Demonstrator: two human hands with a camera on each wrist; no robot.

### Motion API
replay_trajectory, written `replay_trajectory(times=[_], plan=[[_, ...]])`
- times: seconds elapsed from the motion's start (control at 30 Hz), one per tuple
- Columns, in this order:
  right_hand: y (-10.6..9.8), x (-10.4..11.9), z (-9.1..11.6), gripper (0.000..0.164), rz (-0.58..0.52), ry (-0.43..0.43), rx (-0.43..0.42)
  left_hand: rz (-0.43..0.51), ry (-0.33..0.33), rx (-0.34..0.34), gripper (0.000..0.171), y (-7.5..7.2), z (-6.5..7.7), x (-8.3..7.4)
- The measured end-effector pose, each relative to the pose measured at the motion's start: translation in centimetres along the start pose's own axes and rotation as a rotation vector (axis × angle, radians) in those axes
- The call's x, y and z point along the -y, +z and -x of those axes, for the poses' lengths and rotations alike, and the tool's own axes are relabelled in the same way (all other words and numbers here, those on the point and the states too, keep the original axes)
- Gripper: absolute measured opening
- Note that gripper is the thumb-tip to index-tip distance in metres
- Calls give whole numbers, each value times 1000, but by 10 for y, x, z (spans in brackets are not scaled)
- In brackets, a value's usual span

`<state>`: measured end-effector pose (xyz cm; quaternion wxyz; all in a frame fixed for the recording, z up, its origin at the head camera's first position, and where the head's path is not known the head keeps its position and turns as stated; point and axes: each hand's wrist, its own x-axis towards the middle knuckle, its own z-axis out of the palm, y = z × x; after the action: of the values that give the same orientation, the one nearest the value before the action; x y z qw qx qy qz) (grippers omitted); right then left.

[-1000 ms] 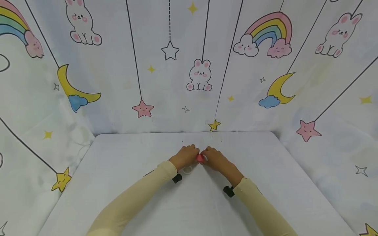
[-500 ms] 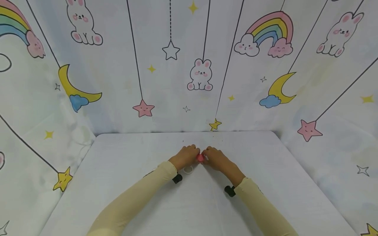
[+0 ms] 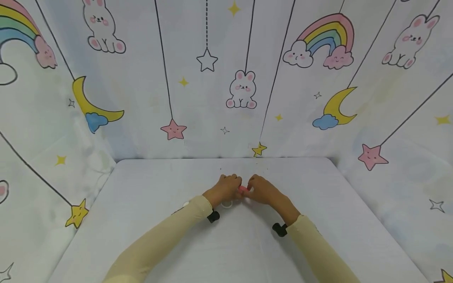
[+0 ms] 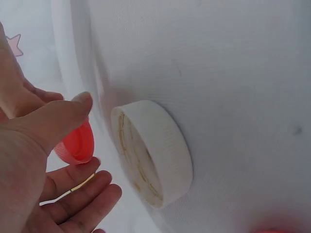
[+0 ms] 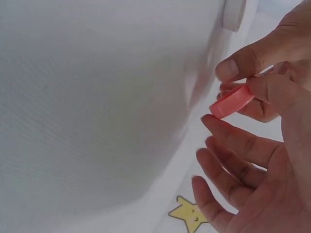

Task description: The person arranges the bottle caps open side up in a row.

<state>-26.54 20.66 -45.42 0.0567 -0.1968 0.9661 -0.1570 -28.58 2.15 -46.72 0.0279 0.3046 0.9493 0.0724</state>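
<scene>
A small red plastic bottle cap [image 3: 243, 190] is between the two hands over the far middle of the table. In the left wrist view the left hand [image 3: 226, 188] has its thumb and index finger around the cap [image 4: 80, 143], whose hollow side shows. From the other side, the right hand [image 3: 263, 191] pinches the tilted cap [image 5: 232, 101] between thumb and index fingertip; its other fingers are spread and bent. A larger white ribbed lid [image 4: 167, 150] lies hollow side up on the table beneath the left hand, its inside marked with brownish lines.
A white table [image 3: 247, 251] is bounded by cloth walls [image 3: 212, 102] printed with cartoons. A small white thing [image 3: 185, 204] shows beside the left sleeve. Part of a red thing [image 4: 274, 230] enters the left wrist view's bottom edge. Black wrist cameras [image 3: 280, 229] hang below both sleeves.
The red cap has turned from a pointed outline to a tilted disc between the hands. The right hand has moved slightly right and changed its finger hold; the view has shifted a little.
</scene>
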Motion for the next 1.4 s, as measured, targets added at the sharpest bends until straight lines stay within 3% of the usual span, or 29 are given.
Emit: replay_trajectory(times=[0.3, 0.6, 1.0, 1.4], plan=[[0, -1, 4, 30, -131, 33, -1, 40, 28, -70, 38, 0, 3, -4], [0, -1, 10, 40, -221, 99, 30, 53, 38, -64, 35, 6, 5, -4], [-2, -1, 12, 32, -227, 66, 6, 71, 26, -64, 38, 8, 8, -6], [-10, -7, 22, 33, -195, -133, 23, 156, 45, -75, 36, 4, 19, -7]])
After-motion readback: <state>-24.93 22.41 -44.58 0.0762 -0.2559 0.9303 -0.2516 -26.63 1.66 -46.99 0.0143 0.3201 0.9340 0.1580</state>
